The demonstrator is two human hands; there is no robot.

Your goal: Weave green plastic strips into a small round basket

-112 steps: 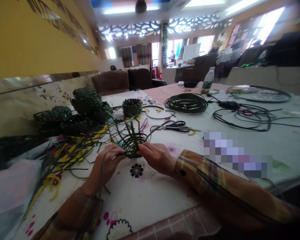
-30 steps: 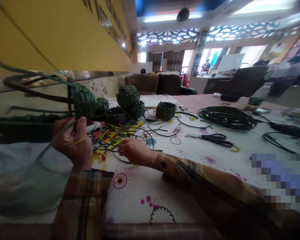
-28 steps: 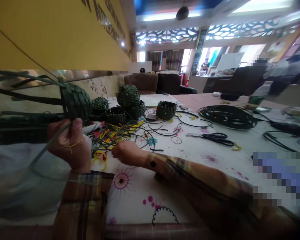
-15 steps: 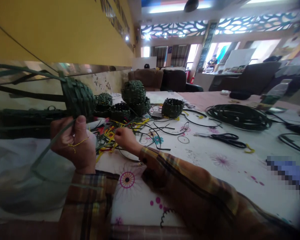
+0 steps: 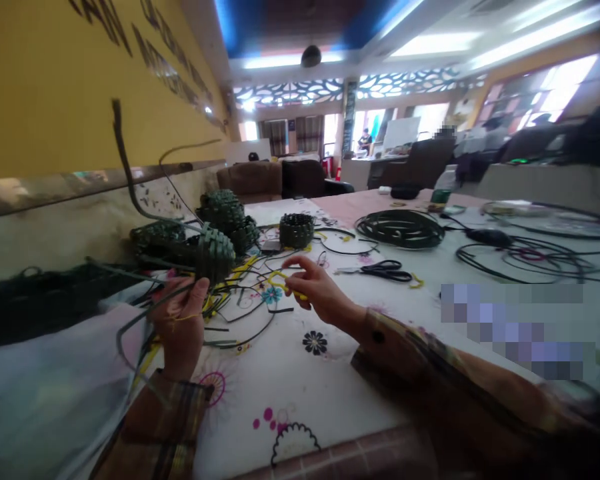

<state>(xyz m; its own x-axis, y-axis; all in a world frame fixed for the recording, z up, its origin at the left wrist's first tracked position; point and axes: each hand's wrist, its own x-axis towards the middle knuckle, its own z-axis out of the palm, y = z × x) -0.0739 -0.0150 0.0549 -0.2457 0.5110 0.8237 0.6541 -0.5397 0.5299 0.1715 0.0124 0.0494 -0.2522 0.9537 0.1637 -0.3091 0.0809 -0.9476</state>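
My left hand [image 5: 183,320] pinches the lower edge of a small dark green woven basket [image 5: 214,253], whose loose strips stick out to the left and upward. A thin yellow strand lies across that hand. To its right, my right hand [image 5: 316,287] is above the table with fingers curved and apart, and a yellow strip [image 5: 279,275] runs by its fingers; part of the strip lies behind them, and whether it is gripped is unclear. Green and yellow strip scraps [image 5: 225,300] lie between the hands.
Behind stand a woven basket [image 5: 297,230] and stacked ones [image 5: 223,210]. Black scissors [image 5: 385,269] lie right of my right hand, with a coil of green strip [image 5: 400,229] beyond. A bottle [image 5: 444,187] stands farther back. Plastic sheeting [image 5: 75,393] covers the left front.
The view has swung right and up. My right hand has moved away from the scraps and its fingers have opened, with a yellow strip now by them. The held basket has turned and sits lower.
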